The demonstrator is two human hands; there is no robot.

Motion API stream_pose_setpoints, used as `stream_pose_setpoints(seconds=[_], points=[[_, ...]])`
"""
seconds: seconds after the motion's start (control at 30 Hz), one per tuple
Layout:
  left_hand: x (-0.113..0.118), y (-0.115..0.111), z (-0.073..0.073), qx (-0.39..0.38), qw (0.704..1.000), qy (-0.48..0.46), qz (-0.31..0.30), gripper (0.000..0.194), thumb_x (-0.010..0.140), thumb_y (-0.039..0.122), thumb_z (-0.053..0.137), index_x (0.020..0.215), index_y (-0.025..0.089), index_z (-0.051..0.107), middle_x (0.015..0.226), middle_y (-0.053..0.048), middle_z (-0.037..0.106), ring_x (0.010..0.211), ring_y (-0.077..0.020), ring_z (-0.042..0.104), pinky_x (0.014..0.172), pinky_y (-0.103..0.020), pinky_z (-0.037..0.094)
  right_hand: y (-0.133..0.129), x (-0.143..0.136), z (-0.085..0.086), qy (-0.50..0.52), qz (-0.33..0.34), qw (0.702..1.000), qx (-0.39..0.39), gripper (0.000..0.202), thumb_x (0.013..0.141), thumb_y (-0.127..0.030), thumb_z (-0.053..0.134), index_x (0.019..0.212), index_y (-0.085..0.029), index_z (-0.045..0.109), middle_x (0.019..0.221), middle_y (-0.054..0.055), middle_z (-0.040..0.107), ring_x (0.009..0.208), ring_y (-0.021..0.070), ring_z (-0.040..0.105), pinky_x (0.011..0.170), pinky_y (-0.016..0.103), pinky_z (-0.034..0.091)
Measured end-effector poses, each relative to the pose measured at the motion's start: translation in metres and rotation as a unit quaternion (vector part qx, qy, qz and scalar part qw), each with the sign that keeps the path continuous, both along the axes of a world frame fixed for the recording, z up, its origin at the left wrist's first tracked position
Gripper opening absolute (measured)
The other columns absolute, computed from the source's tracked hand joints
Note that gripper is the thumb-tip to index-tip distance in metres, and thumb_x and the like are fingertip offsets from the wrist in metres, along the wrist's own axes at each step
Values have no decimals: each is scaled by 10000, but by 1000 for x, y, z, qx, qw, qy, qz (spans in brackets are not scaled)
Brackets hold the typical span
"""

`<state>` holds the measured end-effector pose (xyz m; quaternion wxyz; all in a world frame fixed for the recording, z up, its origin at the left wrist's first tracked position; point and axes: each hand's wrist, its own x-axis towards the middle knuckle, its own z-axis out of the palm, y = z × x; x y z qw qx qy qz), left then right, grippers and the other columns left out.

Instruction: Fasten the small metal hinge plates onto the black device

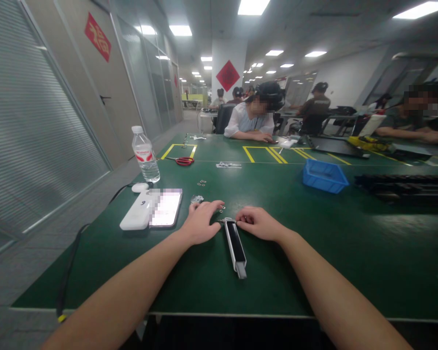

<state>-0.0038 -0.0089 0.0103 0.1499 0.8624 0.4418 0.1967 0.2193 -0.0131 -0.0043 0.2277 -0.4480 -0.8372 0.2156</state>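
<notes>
A slim white device with a black face point(235, 241) and a grey tip lies on the green table point(190, 287) between my hands, its tip pointing towards me. My left hand point(203, 223) rests to the left of its far end, fingers apart, the thumb close to a small metal piece at that end. Tiny rings point(221, 210) lie by the left fingertips, and a small clear plastic bag point(197, 199) is just behind that hand. On the other side, my right hand point(258, 223) has its fingers curled in at the device's far end; what they pinch, if anything, is hidden.
On the left are a lit phone point(167, 209), a white power bank-like block point(136, 211), an earbud case point(139, 187) and a water bottle point(146, 158). Further back lie red-handled scissors point(184, 161) and several small rings point(202, 183). A blue bin point(324, 176) stands right; a person point(251, 119) sits opposite.
</notes>
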Motion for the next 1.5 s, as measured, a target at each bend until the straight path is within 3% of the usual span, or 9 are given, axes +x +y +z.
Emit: stream_pose_setpoints(seconds=[0.17, 0.43, 0.7, 0.97, 1.2, 1.5], points=[[-2, 2, -4, -18, 1000, 12, -13, 635, 721, 140, 474, 1338, 254, 377, 1273, -58, 592, 1252, -248, 452, 1072, -559, 164, 0, 0, -1, 3, -5, 1000, -6, 95, 794, -170, 575, 833, -157, 661, 686, -5, 544, 593, 97, 461, 582, 229, 385], [-4, 6, -7, 57, 998, 26, -2, 447, 781, 108, 501, 1203, 256, 508, 1048, -14, 706, 1116, -211, 560, 1067, -530, 152, 1, -1, 0, 9, -1, 1000, -3, 98, 792, -169, 586, 846, -162, 667, 700, 0, 554, 610, 99, 473, 593, 227, 394], [-4, 8, -6, 84, 995, 51, -11, 365, 783, 90, 547, 1117, 234, 577, 913, 15, 720, 1003, -194, 610, 1007, -453, 252, -1, 0, 2, 4, -7, 1000, -8, 106, 805, -184, 569, 847, -164, 664, 704, 4, 563, 604, 96, 473, 590, 226, 393], [-3, 6, 0, 90, 993, 72, -17, 269, 866, 121, 458, 1079, 199, 602, 1036, -46, 704, 956, -194, 634, 882, -372, 396, -1, 0, 1, 17, -18, 1000, -14, 121, 807, -191, 564, 858, -157, 667, 683, -2, 556, 594, 97, 477, 590, 229, 396], [-4, 8, 0, 92, 989, 113, -18, 281, 880, 92, 406, 1053, 173, 612, 1024, -83, 665, 977, -232, 603, 871, -396, 431, -2, 0, 2, 29, -24, 998, 54, 117, 794, -180, 568, 864, -166, 660, 762, 18, 566, 607, 101, 484, 609, 250, 420], [-1, 9, -9, 67, 996, -56, -2, 217, 887, 96, 402, 985, 161, 584, 953, -69, 623, 915, -198, 589, 828, -329, 469, -6, -6, 5, 65, -7, 992, 104, 150, 804, -123, 530, 894, -168, 640, 798, 26, 574, 646, 109, 505, 641, 259, 426]])
